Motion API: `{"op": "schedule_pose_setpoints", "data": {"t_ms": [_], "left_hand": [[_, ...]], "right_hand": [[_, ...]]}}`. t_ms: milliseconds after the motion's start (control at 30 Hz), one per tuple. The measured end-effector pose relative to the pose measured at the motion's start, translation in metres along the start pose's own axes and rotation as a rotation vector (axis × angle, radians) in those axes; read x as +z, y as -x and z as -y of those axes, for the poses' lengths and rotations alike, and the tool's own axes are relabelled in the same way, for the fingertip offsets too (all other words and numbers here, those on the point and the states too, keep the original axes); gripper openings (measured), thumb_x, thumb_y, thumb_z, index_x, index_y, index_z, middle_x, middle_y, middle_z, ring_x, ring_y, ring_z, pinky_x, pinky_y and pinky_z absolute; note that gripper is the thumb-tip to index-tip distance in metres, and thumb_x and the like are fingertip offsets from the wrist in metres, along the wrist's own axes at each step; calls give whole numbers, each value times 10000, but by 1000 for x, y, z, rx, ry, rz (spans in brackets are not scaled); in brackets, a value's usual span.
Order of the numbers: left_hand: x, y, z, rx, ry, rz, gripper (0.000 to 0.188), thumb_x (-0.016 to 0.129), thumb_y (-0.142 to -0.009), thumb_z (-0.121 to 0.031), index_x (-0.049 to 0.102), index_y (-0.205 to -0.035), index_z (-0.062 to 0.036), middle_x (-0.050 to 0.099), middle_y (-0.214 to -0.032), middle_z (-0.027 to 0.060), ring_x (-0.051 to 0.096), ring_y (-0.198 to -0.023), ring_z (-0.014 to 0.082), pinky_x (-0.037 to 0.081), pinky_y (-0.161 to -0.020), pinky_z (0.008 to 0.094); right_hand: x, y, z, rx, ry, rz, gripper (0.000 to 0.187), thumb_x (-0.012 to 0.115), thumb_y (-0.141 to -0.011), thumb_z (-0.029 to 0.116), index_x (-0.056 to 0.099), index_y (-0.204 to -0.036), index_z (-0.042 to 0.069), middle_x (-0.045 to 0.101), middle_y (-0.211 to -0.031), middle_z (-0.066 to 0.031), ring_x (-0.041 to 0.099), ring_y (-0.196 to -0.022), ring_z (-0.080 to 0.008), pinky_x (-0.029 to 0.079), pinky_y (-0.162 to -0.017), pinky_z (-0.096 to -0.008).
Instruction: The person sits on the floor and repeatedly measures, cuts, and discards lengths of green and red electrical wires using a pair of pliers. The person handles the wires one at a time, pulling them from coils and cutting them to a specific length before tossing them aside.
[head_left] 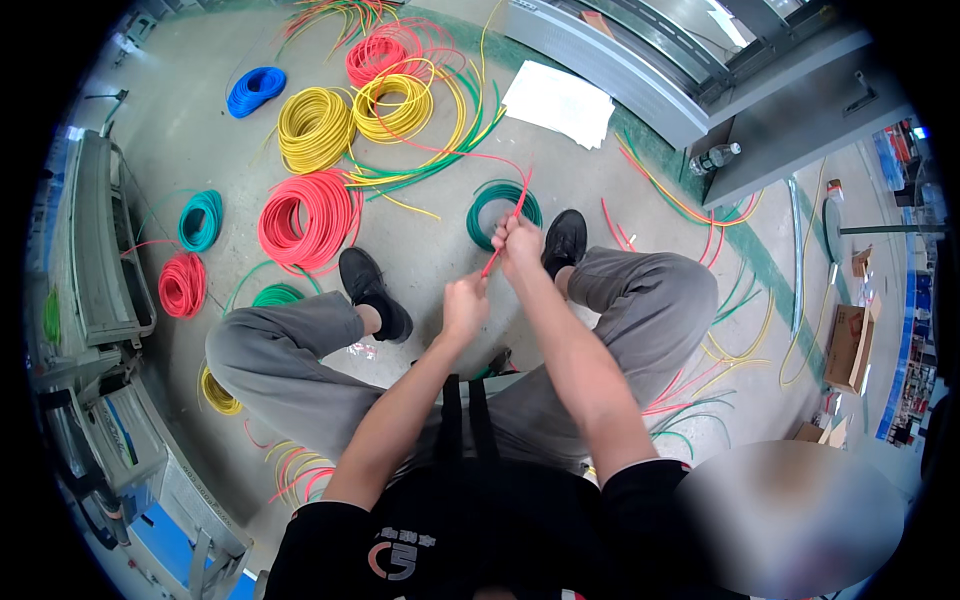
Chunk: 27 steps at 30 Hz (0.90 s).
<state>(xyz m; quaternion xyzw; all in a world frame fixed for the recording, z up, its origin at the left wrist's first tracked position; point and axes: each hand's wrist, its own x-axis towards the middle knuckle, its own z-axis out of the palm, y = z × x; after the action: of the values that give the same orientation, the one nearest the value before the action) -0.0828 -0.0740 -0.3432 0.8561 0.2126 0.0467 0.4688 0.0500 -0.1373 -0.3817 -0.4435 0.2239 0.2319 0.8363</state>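
Note:
Red wire (490, 264) stretches between my two hands in front of my lap. My left hand (466, 306) is closed around its lower part. Higher and to the right, my right hand (518, 246) grips the same wire, and the upper part sticks out past the fingers. From there a thin red strand runs up and left toward the coils on the floor. Just beyond my right hand lies a dark green wire coil (477, 222). Whether the red piece is one wire or several laid together cannot be made out.
Left of my feet lie a large red coil (275, 222), yellow coils (300, 130) and a blue coil (256, 92). White paper sheets (558, 104) are at the far side, near a grey metal cabinet (790, 135) and a plastic bottle (712, 158). Loose cut wires lie to the right.

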Motion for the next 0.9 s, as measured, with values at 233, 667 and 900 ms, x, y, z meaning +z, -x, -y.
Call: {"op": "schedule_pose_setpoints", "data": {"t_ms": [233, 667, 900], "left_hand": [[20, 50, 46, 10, 45, -103, 80, 530, -817, -5, 592, -812, 46, 587, -753, 251, 573, -710, 434, 431, -620, 495], [-23, -80, -47, 192, 576, -148, 301, 516, -943, -197, 590, -1119, 36, 637, -812, 54, 551, -691, 100, 479, -632, 279], [44, -14, 96, -283, -126, 238, 203, 538, -825, -145, 668, -869, 5, 655, -822, 240, 631, -864, 408, 503, -753, 487]], "right_hand": [[-8, 32, -57, -34, 115, -152, 162, 423, -966, 77, 557, -1008, -4, 516, -725, -21, 414, -498, -72, 342, -414, -219], [187, -14, 144, -904, 992, 295, 176, 509, -880, 119, 627, -870, -12, 594, -641, -89, 540, -530, -164, 440, -516, -317], [268, -17, 257, -1277, 1918, 774, 210, 516, -772, 120, 655, -872, -3, 649, -794, -216, 640, -734, -344, 498, -681, -400]]}}
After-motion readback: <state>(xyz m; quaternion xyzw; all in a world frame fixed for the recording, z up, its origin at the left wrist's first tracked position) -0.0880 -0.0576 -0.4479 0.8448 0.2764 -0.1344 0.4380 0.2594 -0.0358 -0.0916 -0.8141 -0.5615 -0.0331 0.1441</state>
